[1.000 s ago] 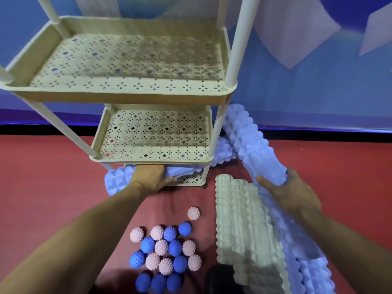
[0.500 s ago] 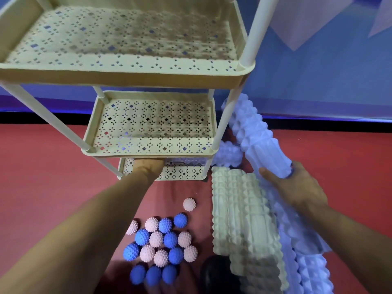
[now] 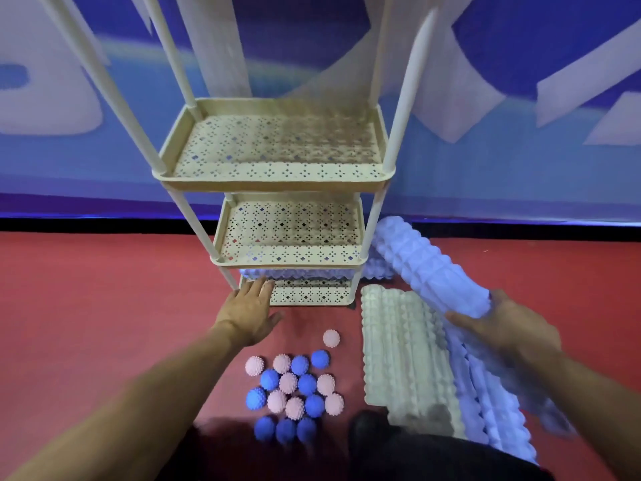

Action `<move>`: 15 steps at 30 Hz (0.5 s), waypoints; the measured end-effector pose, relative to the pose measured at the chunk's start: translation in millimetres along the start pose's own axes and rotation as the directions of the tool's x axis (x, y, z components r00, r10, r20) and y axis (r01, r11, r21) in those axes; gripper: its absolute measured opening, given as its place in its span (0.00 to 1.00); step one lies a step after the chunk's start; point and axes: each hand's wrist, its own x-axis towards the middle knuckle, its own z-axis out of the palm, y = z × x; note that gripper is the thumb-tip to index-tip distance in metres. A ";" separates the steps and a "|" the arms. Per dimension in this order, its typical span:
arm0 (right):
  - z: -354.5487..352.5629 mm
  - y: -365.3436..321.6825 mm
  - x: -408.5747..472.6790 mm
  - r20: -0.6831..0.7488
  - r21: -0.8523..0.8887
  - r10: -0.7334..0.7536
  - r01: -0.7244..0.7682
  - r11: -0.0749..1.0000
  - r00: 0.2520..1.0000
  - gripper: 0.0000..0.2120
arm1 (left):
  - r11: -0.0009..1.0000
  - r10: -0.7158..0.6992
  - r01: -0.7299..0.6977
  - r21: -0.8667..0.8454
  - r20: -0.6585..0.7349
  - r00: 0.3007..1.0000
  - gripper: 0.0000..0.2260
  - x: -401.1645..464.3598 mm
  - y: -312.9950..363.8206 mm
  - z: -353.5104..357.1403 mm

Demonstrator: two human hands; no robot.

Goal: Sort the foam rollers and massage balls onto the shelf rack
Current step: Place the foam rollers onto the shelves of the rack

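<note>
A beige perforated shelf rack (image 3: 277, 182) stands on the red floor. One lavender foam roller (image 3: 298, 273) lies across its bottom tier. My left hand (image 3: 251, 308) hovers in front of that tier with fingers spread, holding nothing. My right hand (image 3: 499, 324) grips the near end of a second lavender roller (image 3: 430, 269), lifted at a slant right of the rack. Pale green rollers (image 3: 402, 348) and more lavender rollers (image 3: 492, 404) lie on the floor beneath it. A cluster of blue and pink spiky massage balls (image 3: 295, 387) sits near me.
The rack's upper tier (image 3: 277, 144) and middle tier (image 3: 291, 230) hold nothing. A blue and white wall banner (image 3: 520, 133) runs behind the rack. Another lavender roller (image 3: 379, 269) pokes out behind the rack's right leg. My dark-clothed legs (image 3: 399, 449) fill the bottom edge.
My left hand has let go of the roller on the bottom tier and drawn back with fingers spread. My right hand keeps hold of the raised roller. The view has tilted up.
</note>
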 end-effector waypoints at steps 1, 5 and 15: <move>-7.9 1.5 -9.0 0.000 -0.034 0.001 -0.001 0.999 1.000 0.49 | 1.000 0.010 -0.010 0.002 -0.017 1.000 0.36 -13.3 2.2 -11.4; -43.7 -0.9 -44.5 0.037 -0.104 -0.030 0.034 0.994 0.999 0.50 | 0.999 -0.003 0.000 -0.040 -0.077 0.997 0.34 -58.5 6.0 -53.1; -116.8 -25.2 -135.7 0.112 -0.249 -0.148 0.172 0.953 0.983 0.44 | 0.908 -0.127 0.050 -0.416 -0.160 0.979 0.39 -153.4 16.2 -106.6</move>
